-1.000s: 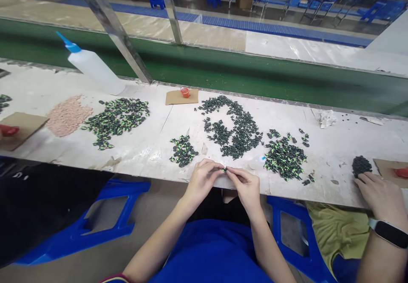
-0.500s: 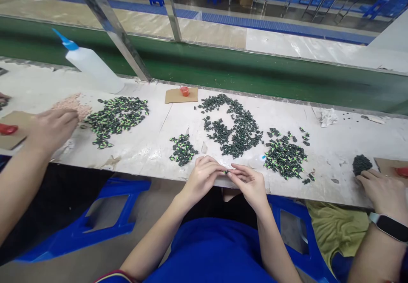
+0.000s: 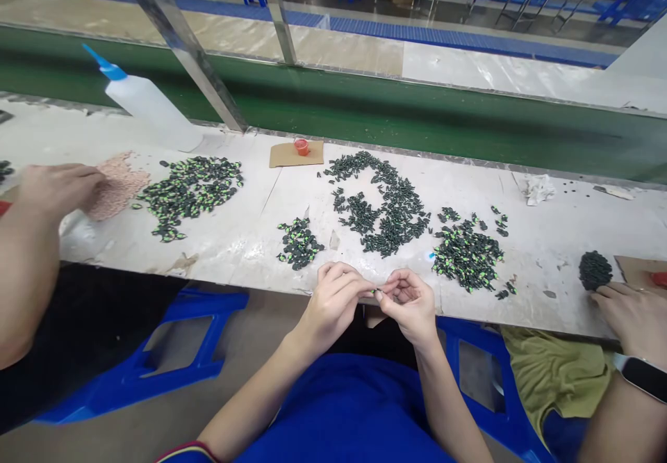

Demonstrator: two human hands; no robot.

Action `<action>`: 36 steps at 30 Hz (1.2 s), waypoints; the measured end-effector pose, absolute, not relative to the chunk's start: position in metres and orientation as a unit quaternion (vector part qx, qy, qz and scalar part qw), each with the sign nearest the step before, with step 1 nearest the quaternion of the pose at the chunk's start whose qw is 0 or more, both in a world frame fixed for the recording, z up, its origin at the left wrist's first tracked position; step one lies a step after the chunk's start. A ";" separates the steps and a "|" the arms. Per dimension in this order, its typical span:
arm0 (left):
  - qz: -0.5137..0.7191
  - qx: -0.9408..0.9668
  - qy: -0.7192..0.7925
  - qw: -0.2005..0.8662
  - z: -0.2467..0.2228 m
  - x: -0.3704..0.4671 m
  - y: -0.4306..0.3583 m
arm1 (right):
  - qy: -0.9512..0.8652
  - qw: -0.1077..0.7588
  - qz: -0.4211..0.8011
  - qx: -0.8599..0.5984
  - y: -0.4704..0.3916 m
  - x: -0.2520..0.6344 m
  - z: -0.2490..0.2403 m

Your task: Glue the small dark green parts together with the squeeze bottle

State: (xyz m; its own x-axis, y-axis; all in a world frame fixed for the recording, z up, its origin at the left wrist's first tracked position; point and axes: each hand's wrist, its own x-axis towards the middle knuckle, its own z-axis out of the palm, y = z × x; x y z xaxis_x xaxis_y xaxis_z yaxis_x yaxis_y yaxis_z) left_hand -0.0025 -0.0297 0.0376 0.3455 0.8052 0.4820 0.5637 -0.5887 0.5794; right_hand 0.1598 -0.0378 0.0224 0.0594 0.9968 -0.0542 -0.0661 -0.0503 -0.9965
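Near the table's front edge, my left hand and my right hand meet fingertip to fingertip. Both pinch one small dark piece with a bit of green on it; the fingers partly cover it. Beyond my left hand lies a small pile of dark-and-green pieces. Plain dark green pieces spread in a curved heap in front of my hands. A larger pile of dark-and-green pieces is to the right of my right hand.
A red-filled cup stands on cardboard. Leftward are a white bottle, a dark-and-green pile, pink pieces and another person's hand. Another hand touches a dark pile at right. Blue stools stand below.
My fingertips and the small piece have shifted slightly down and right, and my right fingers are more curled. The other person's hand at left has moved left, uncovering more pink pieces.
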 end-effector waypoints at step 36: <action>0.255 0.786 0.562 0.045 -0.001 -0.062 0.028 | -0.551 0.477 -0.023 -0.684 -0.021 0.250 0.015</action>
